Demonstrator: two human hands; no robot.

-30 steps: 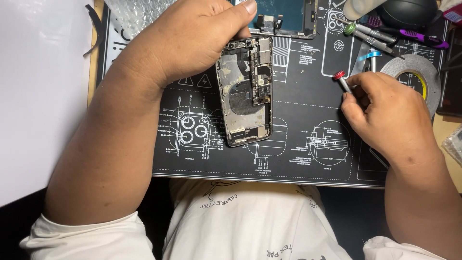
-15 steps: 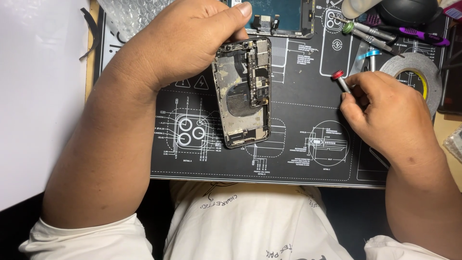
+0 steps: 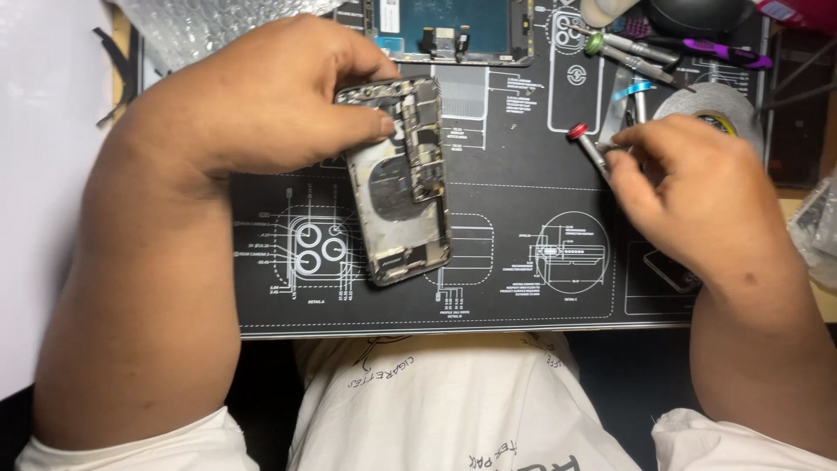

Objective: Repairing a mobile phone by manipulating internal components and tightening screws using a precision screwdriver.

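Black repair mat (image 3: 523, 288) covers the desk, and on it the left hand (image 3: 270, 105) is closed around the top of an opened phone body (image 3: 401, 183), tilting it up. Its detached screen (image 3: 449, 30) lies above. The right hand (image 3: 697, 187) pinches a red-capped screwdriver (image 3: 588, 148) well apart from the phone. Disassembly looks partway done; internal boards remain seated.

Opened phone (image 3: 399, 183): bare metal frame, dull and scuffed, with small shiny metal parts inside. Work mat (image 3: 523, 288): matt black, smooth, rubber-like, printed with white lines. Screwdriver (image 3: 589, 148): bright metal shaft, glossy red cap. Bubble wrap (image 3: 205, 26): clear, glossy plastic. Tape roll (image 3: 706, 100): grey, matt. Shirt (image 3: 453, 410): white cloth.
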